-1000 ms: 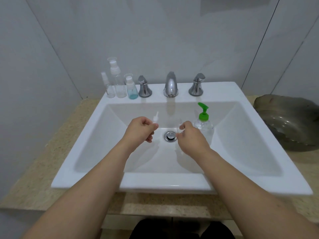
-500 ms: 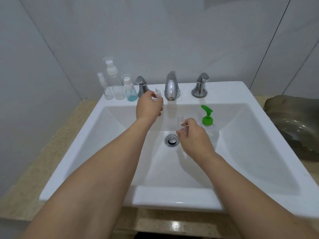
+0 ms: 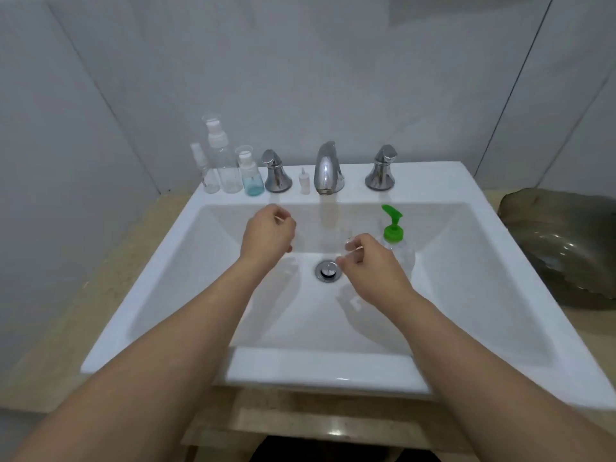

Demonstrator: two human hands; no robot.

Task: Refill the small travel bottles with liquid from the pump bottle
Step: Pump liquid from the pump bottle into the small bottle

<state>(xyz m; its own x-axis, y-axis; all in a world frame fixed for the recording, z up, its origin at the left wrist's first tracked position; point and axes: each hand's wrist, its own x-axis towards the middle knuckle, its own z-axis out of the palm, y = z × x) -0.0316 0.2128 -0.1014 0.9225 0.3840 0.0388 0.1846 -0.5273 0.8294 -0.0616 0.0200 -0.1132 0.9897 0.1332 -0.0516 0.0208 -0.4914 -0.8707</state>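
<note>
Head view is showing the right hand [image 3: 370,265] pinching a small clear bottle [image 3: 348,236] upright just left of the pump bottle [image 3: 395,238]; the left hand [image 3: 266,236] is hanging loosely curled, holding nothing, farther left.

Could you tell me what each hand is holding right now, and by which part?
The right hand pinches a small clear bottle by its lower body, open neck upward. The left hand holds nothing, fingers loosely curled.

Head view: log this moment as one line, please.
left hand: empty, over sink | right hand: holds small clear bottle | cap: on ledge by faucet | pump bottle: in basin
</note>
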